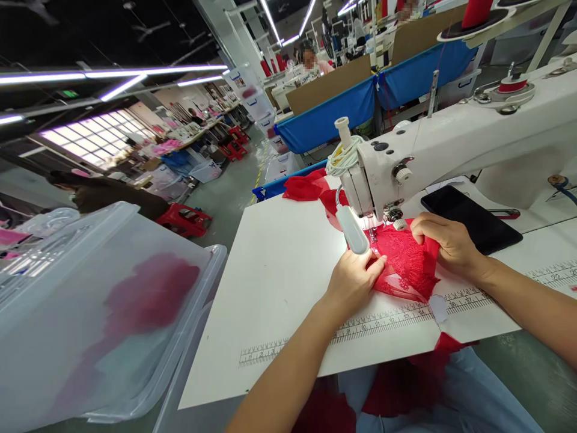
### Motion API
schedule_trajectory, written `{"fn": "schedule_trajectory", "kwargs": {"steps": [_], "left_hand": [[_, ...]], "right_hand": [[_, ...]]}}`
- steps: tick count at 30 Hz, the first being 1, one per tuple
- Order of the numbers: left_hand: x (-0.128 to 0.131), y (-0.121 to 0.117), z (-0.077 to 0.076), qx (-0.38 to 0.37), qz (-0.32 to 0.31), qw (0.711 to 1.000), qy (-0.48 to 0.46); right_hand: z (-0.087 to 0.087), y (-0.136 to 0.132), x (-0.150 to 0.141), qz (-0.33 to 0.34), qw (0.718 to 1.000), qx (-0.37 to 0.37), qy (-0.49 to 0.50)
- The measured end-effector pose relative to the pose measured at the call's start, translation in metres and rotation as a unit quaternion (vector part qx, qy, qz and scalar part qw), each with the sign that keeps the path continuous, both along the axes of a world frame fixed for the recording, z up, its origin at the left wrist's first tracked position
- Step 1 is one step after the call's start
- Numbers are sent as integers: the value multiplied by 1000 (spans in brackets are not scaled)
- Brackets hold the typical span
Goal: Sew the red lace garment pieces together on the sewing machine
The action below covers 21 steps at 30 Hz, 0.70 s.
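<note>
A piece of red lace fabric (401, 258) lies under the needle of a white sewing machine (433, 138). My left hand (354, 279) rests at the fabric's left edge, thumb and fingers on the cloth close to the presser foot (373, 233). With fingers bent, my right hand (448, 243) grips the fabric's right edge, lifting it slightly. A small lamp (352, 230) lights the stitching spot from the left of the needle. More red fabric (306, 185) trails off behind the machine head.
A black phone (471, 218) lies right of the machine head. A printed ruler (387, 322) runs along the front of the white table (279, 270). At left stands a translucent plastic bin (90, 300). Red cloth (406, 385) lies on my lap; other people work farther back.
</note>
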<state>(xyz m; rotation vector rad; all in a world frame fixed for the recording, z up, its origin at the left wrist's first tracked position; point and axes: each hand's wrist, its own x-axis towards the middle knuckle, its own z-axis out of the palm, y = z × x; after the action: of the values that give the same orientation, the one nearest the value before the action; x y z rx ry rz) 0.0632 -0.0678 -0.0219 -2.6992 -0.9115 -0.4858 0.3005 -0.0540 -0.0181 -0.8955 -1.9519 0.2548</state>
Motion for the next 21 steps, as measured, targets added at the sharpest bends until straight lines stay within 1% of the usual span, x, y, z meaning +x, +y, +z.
{"fn": "schedule_trajectory", "kwargs": {"steps": [2, 6, 9, 12, 14, 15, 18, 21], "left_hand": [[0, 0, -1, -7, 4, 1000, -3], [0, 0, -2, -10, 6, 1000, -7], [0, -1, -1, -13, -12, 1000, -12], [-1, -1, 1, -35, -33, 999, -9], [-1, -2, 3, -58, -37, 998, 3], [-2, -2, 3, -70, -37, 997, 9], [-1, 0, 0, -100, -29, 994, 12], [0, 3, -4, -132, -17, 991, -16]], "right_hand": [[-1, 1, 3, 11, 1000, 0, -19], [-4, 3, 11, 44, 992, -6, -117], [-6, 4, 14, 39, 982, 10, -187], [-8, 4, 15, 9, 970, 42, -239], [-10, 4, 15, -6, 970, 31, -243], [-12, 4, 15, -4, 971, 19, -236], [-14, 5, 15, 36, 978, -14, -207], [-13, 6, 13, 52, 976, -58, -202]]}}
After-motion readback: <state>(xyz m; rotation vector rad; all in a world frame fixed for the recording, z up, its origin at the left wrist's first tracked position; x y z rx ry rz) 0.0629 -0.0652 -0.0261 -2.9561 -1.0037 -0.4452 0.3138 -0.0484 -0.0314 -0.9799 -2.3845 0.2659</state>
